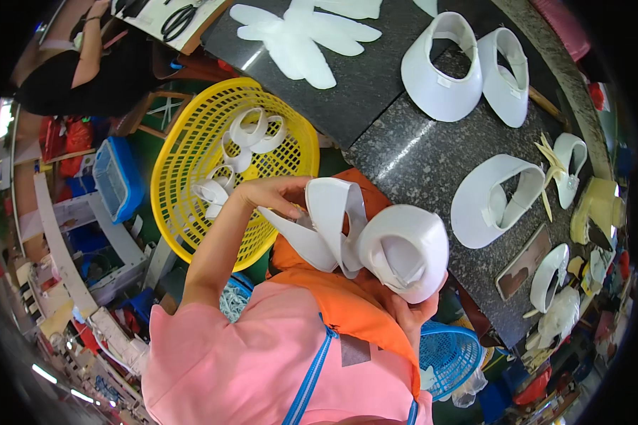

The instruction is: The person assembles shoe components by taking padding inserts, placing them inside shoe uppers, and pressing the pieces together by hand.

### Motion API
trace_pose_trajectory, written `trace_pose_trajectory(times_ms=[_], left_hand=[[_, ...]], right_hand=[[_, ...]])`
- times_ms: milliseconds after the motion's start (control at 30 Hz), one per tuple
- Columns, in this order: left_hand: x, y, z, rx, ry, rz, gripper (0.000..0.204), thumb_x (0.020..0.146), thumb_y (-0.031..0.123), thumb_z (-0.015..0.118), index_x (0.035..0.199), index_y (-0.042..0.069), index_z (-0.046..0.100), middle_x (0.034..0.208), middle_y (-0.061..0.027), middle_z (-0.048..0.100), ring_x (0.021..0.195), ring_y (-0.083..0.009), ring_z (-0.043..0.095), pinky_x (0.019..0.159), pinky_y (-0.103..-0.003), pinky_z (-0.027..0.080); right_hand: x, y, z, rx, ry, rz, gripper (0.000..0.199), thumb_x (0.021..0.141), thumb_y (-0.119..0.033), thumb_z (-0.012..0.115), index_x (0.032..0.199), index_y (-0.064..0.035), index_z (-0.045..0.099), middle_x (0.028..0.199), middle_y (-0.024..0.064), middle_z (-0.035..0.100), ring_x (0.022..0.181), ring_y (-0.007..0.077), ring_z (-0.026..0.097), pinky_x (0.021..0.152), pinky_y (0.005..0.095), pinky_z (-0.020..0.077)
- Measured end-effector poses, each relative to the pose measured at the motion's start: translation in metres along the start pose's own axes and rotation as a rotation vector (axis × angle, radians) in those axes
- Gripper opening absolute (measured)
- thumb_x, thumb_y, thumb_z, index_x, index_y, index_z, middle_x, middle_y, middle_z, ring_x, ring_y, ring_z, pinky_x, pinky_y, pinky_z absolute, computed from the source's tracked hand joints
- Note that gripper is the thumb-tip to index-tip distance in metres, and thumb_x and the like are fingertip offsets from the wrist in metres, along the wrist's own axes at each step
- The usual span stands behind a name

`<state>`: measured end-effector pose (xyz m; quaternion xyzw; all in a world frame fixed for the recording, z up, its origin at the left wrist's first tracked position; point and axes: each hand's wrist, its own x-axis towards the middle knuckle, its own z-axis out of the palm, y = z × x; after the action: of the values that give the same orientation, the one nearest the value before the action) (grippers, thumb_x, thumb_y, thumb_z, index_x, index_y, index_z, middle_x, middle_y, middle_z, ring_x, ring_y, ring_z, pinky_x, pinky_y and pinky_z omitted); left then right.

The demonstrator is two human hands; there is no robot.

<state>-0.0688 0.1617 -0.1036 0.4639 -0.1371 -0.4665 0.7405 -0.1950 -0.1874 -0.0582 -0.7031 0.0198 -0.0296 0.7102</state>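
Observation:
My right hand (415, 310) cups a white shoe upper (404, 248) from below, fingers wrapped around its rounded toe part. My left hand (273, 193) pinches the long white strap (319, 227) that hangs from that upper, thumb and fingers closed on it. Both are held above my lap, over the orange apron (347, 304) and pink top. The yellow basket (184, 163) with several white strap pieces lies just beyond my left hand.
A dark stone worktable (418, 152) carries several white uppers (443, 67), flat white cut pieces (298, 39), a yellow glue pot (595, 205) and a brush. A blue basket (446, 354) sits by my right knee. Another person (85, 64) works at the upper left, near scissors (178, 20).

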Motion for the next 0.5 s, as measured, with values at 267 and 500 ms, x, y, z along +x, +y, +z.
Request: trace_pose_trajectory(times_ms=[267, 500], left_hand=[[-0.024, -0.012, 0.041, 0.116, 0.341, -0.283, 0.045, 0.092, 0.02, 0.059, 0.132, 0.002, 0.047, 0.122, -0.0044, 0.056, 0.112, -0.0125, 0.051, 0.096, -0.028, 0.042], [-0.135, -0.079, 0.03, 0.366, 0.617, -0.294, 0.04, 0.092, 0.026, 0.058, 0.126, 0.007, 0.055, 0.121, -0.0071, 0.061, 0.104, -0.02, 0.062, 0.089, -0.033, 0.05]], right_hand=[[0.037, -0.021, 0.02, 0.005, -0.449, -0.209, 0.026, 0.065, -0.006, 0.076, 0.09, -0.0063, 0.068, 0.133, 0.0261, 0.038, 0.117, 0.0396, 0.047, 0.094, 0.0434, 0.0411], [0.018, -0.011, 0.071, 0.032, -0.527, -0.229, 0.027, 0.072, -0.011, 0.073, 0.099, -0.0062, 0.07, 0.132, 0.0218, 0.043, 0.118, 0.0377, 0.047, 0.096, 0.0437, 0.0413]])
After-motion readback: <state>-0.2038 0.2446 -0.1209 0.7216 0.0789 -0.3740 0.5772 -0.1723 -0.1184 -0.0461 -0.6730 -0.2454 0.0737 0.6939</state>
